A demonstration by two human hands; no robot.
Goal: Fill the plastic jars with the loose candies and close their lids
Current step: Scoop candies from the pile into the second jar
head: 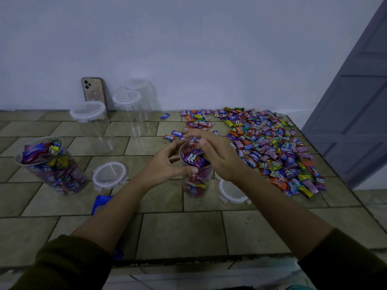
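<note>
A clear plastic jar full of wrapped candies stands upright in the middle of the tiled surface. My left hand grips its upper wall from the left, fingers curled round it. My right hand lies flat over the jar's mouth with straight fingers on the top candies. A big spread of loose candies covers the right side. A second filled jar without a lid stands at the left. One loose lid lies left of my hands, another lid lies under my right wrist.
Three empty lidded jars stand at the back by the wall, with a phone leaning there. A blue bag lies under my left forearm. The surface's front edge runs below my arms; a door is at right.
</note>
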